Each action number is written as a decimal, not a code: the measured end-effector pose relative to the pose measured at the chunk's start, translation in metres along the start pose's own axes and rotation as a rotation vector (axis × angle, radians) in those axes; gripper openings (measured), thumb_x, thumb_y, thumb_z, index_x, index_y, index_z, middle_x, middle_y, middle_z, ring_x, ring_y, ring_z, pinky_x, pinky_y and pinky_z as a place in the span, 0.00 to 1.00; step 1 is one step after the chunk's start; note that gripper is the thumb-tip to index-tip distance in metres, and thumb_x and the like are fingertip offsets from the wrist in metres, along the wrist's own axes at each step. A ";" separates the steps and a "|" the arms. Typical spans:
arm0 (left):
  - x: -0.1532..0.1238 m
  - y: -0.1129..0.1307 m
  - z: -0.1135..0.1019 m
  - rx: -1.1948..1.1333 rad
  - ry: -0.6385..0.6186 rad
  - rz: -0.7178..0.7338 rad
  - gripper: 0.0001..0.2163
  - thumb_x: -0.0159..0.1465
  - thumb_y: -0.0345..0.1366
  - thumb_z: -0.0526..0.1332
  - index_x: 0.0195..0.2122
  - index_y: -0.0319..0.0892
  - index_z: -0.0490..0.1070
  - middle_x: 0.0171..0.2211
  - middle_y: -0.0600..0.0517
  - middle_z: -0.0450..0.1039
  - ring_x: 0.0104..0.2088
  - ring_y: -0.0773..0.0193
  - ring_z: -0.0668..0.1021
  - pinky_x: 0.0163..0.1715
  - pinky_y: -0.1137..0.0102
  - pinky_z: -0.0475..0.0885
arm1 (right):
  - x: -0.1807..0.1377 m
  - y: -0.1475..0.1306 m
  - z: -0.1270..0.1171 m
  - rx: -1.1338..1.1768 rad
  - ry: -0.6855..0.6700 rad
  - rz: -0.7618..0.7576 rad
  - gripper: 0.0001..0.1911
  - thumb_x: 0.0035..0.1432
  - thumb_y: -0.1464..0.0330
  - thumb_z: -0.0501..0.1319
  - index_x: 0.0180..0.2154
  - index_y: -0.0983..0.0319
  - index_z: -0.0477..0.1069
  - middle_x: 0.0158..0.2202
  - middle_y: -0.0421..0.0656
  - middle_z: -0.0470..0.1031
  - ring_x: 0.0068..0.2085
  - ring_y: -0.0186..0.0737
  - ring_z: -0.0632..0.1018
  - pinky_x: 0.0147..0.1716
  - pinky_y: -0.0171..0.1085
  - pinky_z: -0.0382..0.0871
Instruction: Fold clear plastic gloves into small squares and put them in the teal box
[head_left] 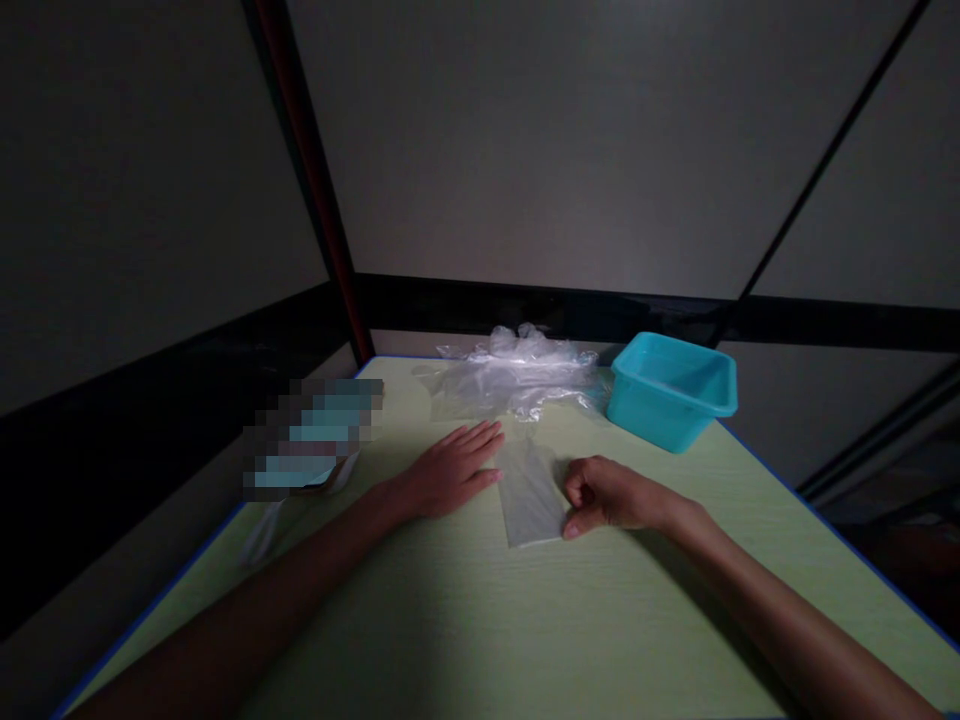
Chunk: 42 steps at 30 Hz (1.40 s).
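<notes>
A clear plastic bag (531,500) lies flat on the pale green table (480,630), narrow and folded-looking. My left hand (454,470) rests palm down beside its left edge, fingers stretched out, with the thumb tip at the bag. On the other side, my right hand (600,495) is closed, its fingers curled and its thumb at the bag's lower right corner. Just beyond both hands sits a loose heap of crumpled clear plastic bags (517,375). The fold of the bag inside the right fingers is hidden.
A turquoise plastic basket (664,400) stands at the table's back right. Near the left edge lies a pixelated, blurred object (315,440), with clear plastic (262,535) beside it. Dark-trimmed wall panels (540,180) rise behind the table.
</notes>
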<state>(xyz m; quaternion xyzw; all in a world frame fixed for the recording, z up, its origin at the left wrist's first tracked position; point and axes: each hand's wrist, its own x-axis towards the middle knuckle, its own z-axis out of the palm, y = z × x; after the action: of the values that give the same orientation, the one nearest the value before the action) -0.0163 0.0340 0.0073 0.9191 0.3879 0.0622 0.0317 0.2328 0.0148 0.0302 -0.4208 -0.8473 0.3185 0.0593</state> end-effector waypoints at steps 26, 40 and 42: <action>-0.019 0.056 0.004 0.047 0.167 -0.112 0.25 0.63 0.44 0.48 0.57 0.34 0.51 0.60 0.44 0.47 0.60 0.61 0.50 0.57 0.61 0.45 | -0.007 -0.016 0.022 -0.143 0.386 -0.328 0.20 0.60 0.63 0.50 0.52 0.64 0.58 0.51 0.50 0.63 0.52 0.42 0.64 0.51 0.44 0.56; -0.021 0.058 -0.004 0.035 -0.054 -0.122 0.32 0.60 0.50 0.49 0.60 0.34 0.45 0.61 0.44 0.41 0.61 0.60 0.47 0.57 0.60 0.43 | -0.004 -0.012 0.029 -0.453 0.115 -0.254 0.31 0.61 0.57 0.43 0.60 0.66 0.40 0.61 0.50 0.42 0.61 0.44 0.49 0.57 0.50 0.40; -0.020 0.056 -0.004 0.026 -0.049 -0.111 0.33 0.60 0.51 0.49 0.60 0.34 0.44 0.61 0.43 0.41 0.61 0.59 0.47 0.57 0.59 0.43 | -0.004 -0.013 0.028 -0.446 0.112 -0.252 0.31 0.61 0.57 0.43 0.60 0.66 0.40 0.61 0.51 0.43 0.61 0.44 0.49 0.57 0.50 0.40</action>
<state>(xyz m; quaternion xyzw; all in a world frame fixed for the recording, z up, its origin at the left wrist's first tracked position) 0.0087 -0.0196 0.0152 0.8977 0.4382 0.0329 0.0325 0.2165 -0.0080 0.0168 -0.3316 -0.9377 0.0902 0.0511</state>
